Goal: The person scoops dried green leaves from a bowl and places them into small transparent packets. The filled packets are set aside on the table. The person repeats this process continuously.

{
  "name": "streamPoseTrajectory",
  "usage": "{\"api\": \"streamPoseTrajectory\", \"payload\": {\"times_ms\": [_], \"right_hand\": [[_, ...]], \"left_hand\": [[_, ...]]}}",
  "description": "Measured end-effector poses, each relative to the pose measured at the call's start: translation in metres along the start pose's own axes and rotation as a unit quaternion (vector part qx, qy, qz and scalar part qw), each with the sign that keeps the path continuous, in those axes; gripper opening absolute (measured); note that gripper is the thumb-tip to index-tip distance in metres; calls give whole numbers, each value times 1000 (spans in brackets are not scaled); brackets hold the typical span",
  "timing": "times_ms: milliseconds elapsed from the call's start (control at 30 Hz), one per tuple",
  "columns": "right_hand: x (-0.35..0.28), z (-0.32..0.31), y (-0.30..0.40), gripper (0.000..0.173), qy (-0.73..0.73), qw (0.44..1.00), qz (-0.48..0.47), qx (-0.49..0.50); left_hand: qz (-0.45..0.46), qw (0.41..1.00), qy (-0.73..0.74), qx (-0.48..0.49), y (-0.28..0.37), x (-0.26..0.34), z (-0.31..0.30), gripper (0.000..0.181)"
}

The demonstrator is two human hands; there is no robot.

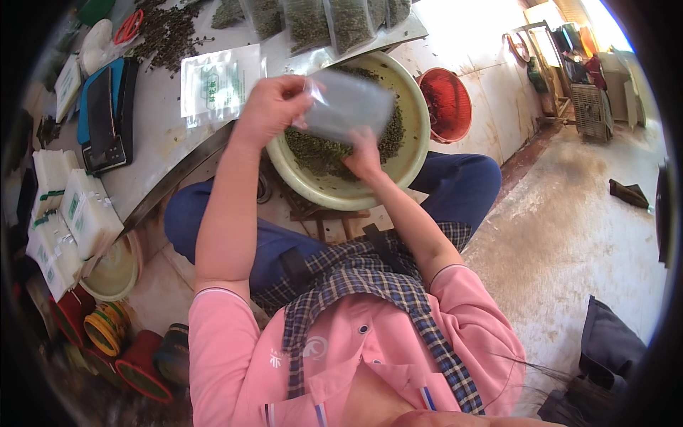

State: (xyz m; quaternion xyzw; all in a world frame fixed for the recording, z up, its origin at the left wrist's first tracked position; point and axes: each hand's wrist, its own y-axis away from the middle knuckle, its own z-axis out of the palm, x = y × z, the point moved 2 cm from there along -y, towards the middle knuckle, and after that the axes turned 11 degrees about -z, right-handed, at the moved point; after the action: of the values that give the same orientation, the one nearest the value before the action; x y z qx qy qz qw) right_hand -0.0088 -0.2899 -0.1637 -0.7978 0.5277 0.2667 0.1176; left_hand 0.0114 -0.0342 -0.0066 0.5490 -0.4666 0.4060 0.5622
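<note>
My left hand [278,107] pinches one end of a clear plastic bag [349,101], which is blurred and looks unfilled. The bag is held over a pale yellow-green basin [333,198] between my knees. Dark green dried plant material [315,155], like small buds or seed heads, covers the basin's bottom. Down in the basin, my right hand [365,157] is at the plant material, close by the bag's lower edge. Its fingertips are blurred and partly hidden, so I cannot tell whether they hold anything.
Filled clear bags [307,26] line the table's far edge, near a printed flat pouch [220,82] and loose dried stems [168,32]. A digital scale [104,117] and stacked pouches [88,213] are at left. Right of the basin stands a red bucket [445,104].
</note>
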Motion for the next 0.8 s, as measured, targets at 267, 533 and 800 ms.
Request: {"api": "streamPoseTrajectory", "payload": {"times_ms": [267, 533, 800], "right_hand": [[20, -24, 2, 46, -493, 852, 117, 128], [-12, -73, -7, 38, -660, 721, 107, 184], [-58, -82, -22, 36, -688, 706, 13, 165]], "left_hand": [[-37, 891, -425, 154, -14, -39, 51, 16], [-35, 946, -285, 150, -30, -89, 66, 19], [-47, 955, -274, 100, -30, -79, 77, 20]]}}
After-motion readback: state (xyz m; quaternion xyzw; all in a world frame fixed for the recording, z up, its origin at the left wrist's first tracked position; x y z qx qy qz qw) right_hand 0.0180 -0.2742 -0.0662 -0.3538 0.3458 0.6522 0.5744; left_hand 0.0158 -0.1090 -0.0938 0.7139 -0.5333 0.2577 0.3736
